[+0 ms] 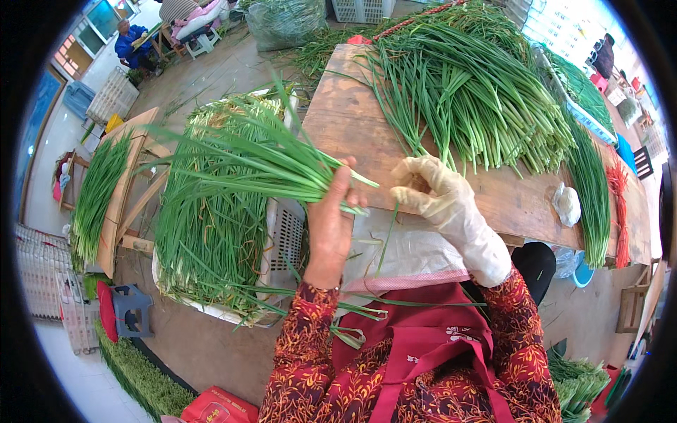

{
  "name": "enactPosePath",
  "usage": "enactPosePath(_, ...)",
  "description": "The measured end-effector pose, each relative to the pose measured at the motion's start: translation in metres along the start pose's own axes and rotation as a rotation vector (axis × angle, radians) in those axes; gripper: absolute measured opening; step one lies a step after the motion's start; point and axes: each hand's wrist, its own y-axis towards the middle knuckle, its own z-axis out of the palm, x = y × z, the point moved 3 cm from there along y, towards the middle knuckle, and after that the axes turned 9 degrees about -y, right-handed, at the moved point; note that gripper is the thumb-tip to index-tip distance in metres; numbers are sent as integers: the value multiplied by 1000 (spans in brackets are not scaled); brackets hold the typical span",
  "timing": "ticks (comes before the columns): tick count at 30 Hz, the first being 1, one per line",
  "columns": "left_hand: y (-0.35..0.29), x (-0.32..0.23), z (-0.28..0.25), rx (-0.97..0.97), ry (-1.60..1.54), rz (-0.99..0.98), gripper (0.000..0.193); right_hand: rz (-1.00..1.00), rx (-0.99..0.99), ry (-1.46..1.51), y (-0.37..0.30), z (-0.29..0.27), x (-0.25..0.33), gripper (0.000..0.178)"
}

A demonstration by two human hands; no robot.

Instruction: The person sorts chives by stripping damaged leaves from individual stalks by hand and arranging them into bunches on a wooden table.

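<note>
Head view. Left hand (333,229), bare, is closed around a loose bunch of green stalks (261,166): pale cut ends point right, past the thumb, and leaf tips fan out leftward over a white crate (285,236). The bunch is in the air, between the crate and the wooden table (345,106).

Right hand (444,201), in a pale thin glove, sits just beside the cut ends, over the table's near edge. Fingers curled, thumb near the index finger. A single leaf (388,240) hangs below the fingertips; cannot tell whether they pinch it.

Crate heaped with more stalks (211,211), some yellowed, several trailing over its side. On the table, a large pile of stalks (486,106), cut ends toward the wearer. Farther right: a crumpled white bag (566,204), a long green bundle (591,190), a hank of red ties (618,211).

White sheeting (416,257) with a pink edge lies between table and dark red apron (430,321). Far upper left, a seated person in blue (130,46).
</note>
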Motion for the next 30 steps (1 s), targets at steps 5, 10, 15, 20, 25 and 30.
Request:
enactPosePath(5, -9, 26, 4, 29, 45, -123, 17, -127, 131, -47, 7, 13, 5, 21)
enactPosePath(10, -13, 27, 17, 96, -14, -212, 21, 69, 239, 481, 1, 9, -7, 17)
enactPosePath(15, -15, 33, 14, 113, 71, -266, 23, 88, 220, 361, -5, 4, -10, 15)
enactPosePath(20, -16, 38, 14, 92, 258, -188, 22, -284, -127, -388, -11, -4, -8, 10)
enactPosePath(25, 11, -7, -12, 9, 383, 25, 21, -177, 327, -423, -34, 5, -17, 10)
enactPosePath(30, 27, -44, 1, -86, 123, 240, 19, -169, 340, -836, -21, -3, -34, 28)
